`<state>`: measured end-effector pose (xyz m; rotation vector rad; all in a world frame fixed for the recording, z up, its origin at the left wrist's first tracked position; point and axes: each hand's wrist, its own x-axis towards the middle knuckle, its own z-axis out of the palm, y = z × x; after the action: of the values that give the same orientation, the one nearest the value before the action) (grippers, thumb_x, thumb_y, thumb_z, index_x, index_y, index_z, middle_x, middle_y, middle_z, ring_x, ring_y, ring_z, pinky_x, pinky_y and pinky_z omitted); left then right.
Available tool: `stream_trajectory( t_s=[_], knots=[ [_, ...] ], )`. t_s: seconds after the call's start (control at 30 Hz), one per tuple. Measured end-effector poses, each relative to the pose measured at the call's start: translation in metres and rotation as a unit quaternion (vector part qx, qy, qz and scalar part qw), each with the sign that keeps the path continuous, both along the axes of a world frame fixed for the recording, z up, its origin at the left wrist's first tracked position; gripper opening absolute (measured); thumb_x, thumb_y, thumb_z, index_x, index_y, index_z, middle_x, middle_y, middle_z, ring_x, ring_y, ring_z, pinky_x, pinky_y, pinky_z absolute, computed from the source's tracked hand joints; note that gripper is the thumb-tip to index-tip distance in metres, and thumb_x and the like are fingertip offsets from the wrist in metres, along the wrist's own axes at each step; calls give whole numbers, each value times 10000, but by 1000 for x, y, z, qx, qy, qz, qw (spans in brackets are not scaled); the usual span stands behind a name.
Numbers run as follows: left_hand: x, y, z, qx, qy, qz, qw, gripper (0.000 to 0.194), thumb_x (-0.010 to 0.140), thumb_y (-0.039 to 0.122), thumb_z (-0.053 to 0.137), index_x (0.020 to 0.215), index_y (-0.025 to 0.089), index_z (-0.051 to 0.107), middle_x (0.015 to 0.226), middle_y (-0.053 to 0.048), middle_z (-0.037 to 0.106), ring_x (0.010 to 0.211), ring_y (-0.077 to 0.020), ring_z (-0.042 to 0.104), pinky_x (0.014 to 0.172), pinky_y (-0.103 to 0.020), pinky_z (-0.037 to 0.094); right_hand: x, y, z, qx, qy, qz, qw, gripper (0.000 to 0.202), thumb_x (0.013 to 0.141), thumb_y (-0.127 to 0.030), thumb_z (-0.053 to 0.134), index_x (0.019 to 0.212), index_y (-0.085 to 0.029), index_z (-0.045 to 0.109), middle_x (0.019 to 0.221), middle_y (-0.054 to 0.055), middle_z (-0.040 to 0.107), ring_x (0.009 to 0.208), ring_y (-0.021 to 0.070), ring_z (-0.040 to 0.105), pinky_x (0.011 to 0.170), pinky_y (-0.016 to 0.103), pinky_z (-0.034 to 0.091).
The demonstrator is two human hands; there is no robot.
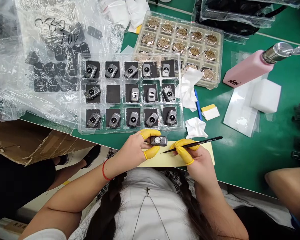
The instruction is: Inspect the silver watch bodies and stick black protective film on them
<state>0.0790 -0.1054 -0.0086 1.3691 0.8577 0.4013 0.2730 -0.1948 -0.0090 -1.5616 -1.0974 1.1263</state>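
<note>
Between the yellow-cotted thumb and finger of my left hand (137,148) is a dark smartwatch body (159,141), its back with a round sensor facing up. My right hand (196,156), also in yellow finger cots, grips black tweezers (205,141) marked ESD-11. Their tip points left, just below and apart from the watch body. Both hands are above a pale yellow sheet (208,150) at the table's near edge. Beyond them lies a clear plastic tray (80,100) of similar watch bodies on black pads; one pad in the middle row is bare.
A second tray (221,60) with round gold-rimmed parts lies behind. To the right stand a pink pump bottle (250,68) and a white foam block (266,95). Crumpled white wipes (196,128) and a blue stick (198,104) lie nearby. Plastic bags (52,26) cover the left. Another person's arm (290,190) shows right.
</note>
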Motion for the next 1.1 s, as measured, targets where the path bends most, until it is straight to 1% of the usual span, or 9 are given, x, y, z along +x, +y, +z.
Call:
stream_trajectory(
  t_s=[0.13, 0.23, 0.3, 0.43, 0.6, 0.73, 0.83, 0.97, 1.1],
  knots=[
    [-1, 0, 0, 17, 6, -3, 1000, 374, 783, 222, 638, 1153, 202, 588, 1103, -73, 620, 852, -149, 675, 690, -222, 589, -1, -1, 1, -11, -52, 48, 997, 171, 878, -355, 600, 876, -210, 690, 888, 47, 706, 812, 190, 651, 751, 303, 521],
    [-1, 0, 0, 15, 5, -3, 1000, 377, 785, 233, 646, 1157, 210, 590, 1100, -68, 616, 836, -146, 676, 679, -218, 588, -1, 0, 3, -13, -65, 75, 995, 163, 882, -338, 591, 873, -210, 692, 891, 47, 709, 805, 190, 651, 731, 297, 516],
    [-1, 0, -1, 15, 2, -2, 1000, 378, 787, 243, 649, 1159, 210, 589, 1092, -67, 615, 828, -142, 676, 681, -217, 589, -2, 1, 3, -10, -73, 74, 995, 167, 881, -342, 592, 870, -208, 692, 876, 48, 709, 791, 191, 649, 720, 300, 516],
    [-1, -1, -1, 31, 5, 3, 1000, 370, 780, 238, 654, 1145, 209, 602, 1074, -60, 610, 824, -136, 669, 714, -231, 598, -3, 1, 3, -3, -47, 44, 998, 200, 881, -374, 587, 826, -206, 680, 830, 45, 697, 757, 187, 637, 711, 310, 525],
    [0, -1, -2, 56, 6, 8, 998, 372, 762, 186, 644, 1132, 201, 613, 1070, -59, 607, 880, -143, 659, 766, -245, 603, 1, -2, 0, 7, 48, -13, 999, 186, 851, -376, 640, 774, -207, 662, 750, 27, 666, 681, 163, 620, 638, 281, 524],
    [0, -4, -4, 115, 13, 10, 993, 378, 762, 166, 628, 1137, 206, 619, 1100, -60, 594, 824, -115, 651, 733, -226, 610, 1, -6, 1, 68, 90, -92, 989, 67, 858, -298, 651, 839, -237, 670, 716, 1, 644, 667, 148, 607, 652, 280, 505],
    [0, -6, -7, 155, 18, 6, 988, 381, 777, 187, 625, 1158, 209, 621, 1124, -68, 580, 798, -102, 649, 717, -211, 610, -5, -7, 7, 96, 66, -143, 983, 29, 861, -268, 648, 859, -245, 665, 723, 1, 636, 682, 156, 606, 653, 297, 504],
    [-2, -4, -8, 176, 34, -9, 984, 392, 785, 219, 635, 1177, 221, 624, 1137, -75, 587, 807, -111, 651, 705, -216, 613, -12, -1, 12, 84, 29, -137, 987, 55, 865, -284, 640, 844, -235, 655, 740, 10, 642, 731, 173, 620, 680, 314, 519],
    [-3, -1, -5, 189, 38, -29, 981, 356, 795, 261, 648, 1147, 206, 650, 1081, -74, 636, 820, -131, 645, 701, -217, 609, -13, 4, 11, 75, 24, -121, 990, 51, 871, -271, 632, 840, -238, 652, 757, -1, 651, 712, 151, 617, 674, 287, 520]
  ],
)
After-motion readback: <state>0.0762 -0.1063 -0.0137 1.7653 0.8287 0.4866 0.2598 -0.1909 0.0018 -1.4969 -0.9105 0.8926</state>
